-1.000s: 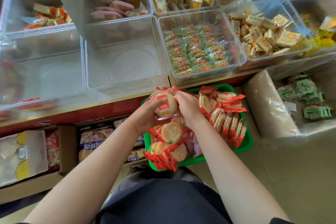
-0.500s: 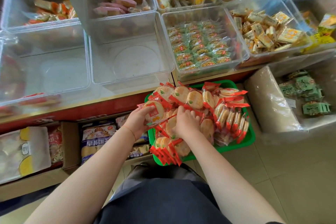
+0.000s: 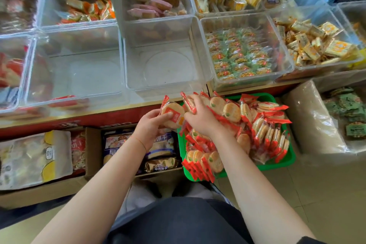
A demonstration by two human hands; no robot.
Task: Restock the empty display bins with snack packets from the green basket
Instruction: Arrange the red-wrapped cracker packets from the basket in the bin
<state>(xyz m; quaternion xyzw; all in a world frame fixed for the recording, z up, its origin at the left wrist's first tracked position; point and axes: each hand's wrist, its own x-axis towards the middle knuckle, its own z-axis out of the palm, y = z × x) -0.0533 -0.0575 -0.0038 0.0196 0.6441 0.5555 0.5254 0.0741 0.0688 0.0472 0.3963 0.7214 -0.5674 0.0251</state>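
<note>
A green basket [image 3: 285, 161] sits on the floor below the shelf, heaped with red-edged packets of round rice crackers [image 3: 261, 121]. My left hand [image 3: 152, 127] holds a small stack of these packets [image 3: 173, 114] just left of the basket. My right hand [image 3: 200, 117] lies on the pile at the basket's far left, fingers closed on more packets [image 3: 189, 103]. Two clear display bins stand bare on the shelf above: one in the middle [image 3: 164, 65] and one to its left [image 3: 77, 69].
Other clear bins hold green-wrapped snacks [image 3: 237, 53], yellow packets [image 3: 313, 43], pink cakes [image 3: 154, 7] and orange packets [image 3: 89, 11]. Cardboard boxes of bagged goods [image 3: 136, 148] sit under the shelf at left. A plastic-lined box [image 3: 320, 125] stands right of the basket.
Both hands have risen slightly from the basket toward the shelf edge. My right hand has gone from pressing into the pile to gripping packets at the far left.
</note>
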